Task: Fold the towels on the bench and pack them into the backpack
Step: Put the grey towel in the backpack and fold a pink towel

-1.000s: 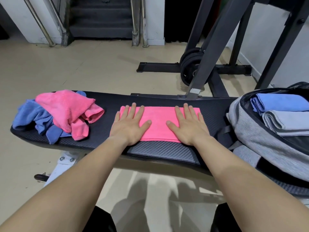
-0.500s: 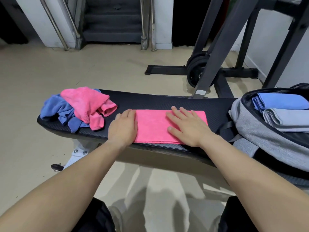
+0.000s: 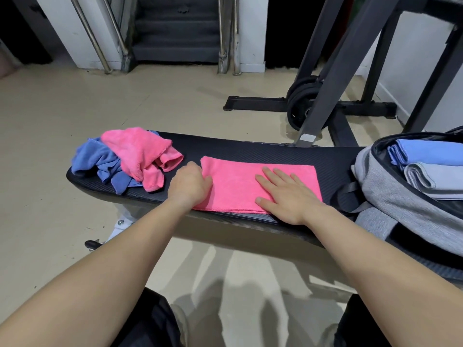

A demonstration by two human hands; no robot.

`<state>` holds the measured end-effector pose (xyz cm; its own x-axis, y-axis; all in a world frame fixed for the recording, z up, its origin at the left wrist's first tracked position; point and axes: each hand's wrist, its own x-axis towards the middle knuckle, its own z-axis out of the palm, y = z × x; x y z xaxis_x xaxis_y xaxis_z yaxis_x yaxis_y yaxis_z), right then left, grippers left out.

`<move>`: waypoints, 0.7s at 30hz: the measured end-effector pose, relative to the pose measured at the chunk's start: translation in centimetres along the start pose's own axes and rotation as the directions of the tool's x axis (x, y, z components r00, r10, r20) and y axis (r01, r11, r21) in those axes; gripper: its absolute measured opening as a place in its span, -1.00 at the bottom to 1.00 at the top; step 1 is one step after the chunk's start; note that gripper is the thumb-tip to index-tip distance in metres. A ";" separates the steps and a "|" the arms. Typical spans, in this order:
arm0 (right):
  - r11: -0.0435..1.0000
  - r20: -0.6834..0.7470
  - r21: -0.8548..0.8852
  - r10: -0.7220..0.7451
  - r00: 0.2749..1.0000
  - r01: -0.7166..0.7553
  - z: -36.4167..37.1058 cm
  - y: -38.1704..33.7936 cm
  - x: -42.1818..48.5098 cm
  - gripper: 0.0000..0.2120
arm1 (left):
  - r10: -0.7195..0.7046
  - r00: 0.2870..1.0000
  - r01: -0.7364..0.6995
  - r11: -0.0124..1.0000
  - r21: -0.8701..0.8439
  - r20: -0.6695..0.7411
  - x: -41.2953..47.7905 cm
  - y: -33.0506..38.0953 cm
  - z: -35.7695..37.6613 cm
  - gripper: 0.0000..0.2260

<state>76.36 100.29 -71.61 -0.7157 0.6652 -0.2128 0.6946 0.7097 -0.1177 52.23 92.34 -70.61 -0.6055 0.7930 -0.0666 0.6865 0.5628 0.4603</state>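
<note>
A pink towel, folded into a flat strip, lies across the middle of the black bench. My left hand grips the strip's left end with curled fingers. My right hand presses flat on its right half, fingers straight and spread. At the bench's left end sits a crumpled pile: a pink towel on top of a blue towel. On the right an open grey backpack holds a folded blue towel and a folded grey towel.
Behind the bench stands a black rack frame with weight plates at its base. Beige floor stretches to a stairway with metal railings at the back. My knees show below the bench's near edge.
My left hand slid from lying flat on the towel to its left end and curled around the edge. My right hand stayed pressed on the right half. The view shifted left.
</note>
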 end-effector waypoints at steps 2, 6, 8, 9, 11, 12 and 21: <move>1.000 0.012 -0.001 0.009 1.000 -0.009 0.1 -0.3 0.3 -0.33 | 0.010 1.000 -0.013 0.994 -0.107 -0.025 0.0 0.0 -0.5 -0.80; 0.999 0.015 0.000 0.032 0.999 -0.032 0.3 -1.6 1.2 -0.34 | 0.043 0.991 -0.074 0.968 -0.241 -0.130 -0.1 1.0 -2.4 -0.83; 0.999 0.007 0.007 0.044 0.999 -0.044 0.3 -2.7 2.0 -0.35 | 0.041 0.984 -0.096 0.941 -0.326 -0.171 -0.2 1.9 -3.6 -0.84; 0.999 0.004 0.010 0.047 0.999 -0.047 0.4 -3.3 2.4 -0.35 | 0.038 0.983 -0.103 0.923 -0.370 -0.180 -0.2 2.4 -4.0 -0.86; 0.999 0.000 0.009 0.046 0.999 -0.046 0.3 -4.5 3.2 -0.35 | 0.036 0.982 -0.116 0.892 -0.436 -0.186 -0.2 3.5 -4.6 -0.91; 0.999 0.001 0.008 0.044 0.999 -0.044 0.3 -5.0 3.5 -0.35 | 0.039 0.981 -0.122 0.883 -0.453 -0.188 -0.2 4.0 -4.8 -0.93; 0.998 -0.145 0.012 0.066 0.987 -0.065 -2.4 -1.3 1.0 -0.39 | 0.133 0.982 -0.180 0.877 -0.446 -0.133 -1.7 8.3 -2.3 -0.96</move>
<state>74.53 100.60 -69.32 -0.6715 0.7370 -0.0767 0.7402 0.6624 -0.1153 58.05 95.08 -64.62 -0.5566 0.8230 0.1137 0.5308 0.2470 0.8107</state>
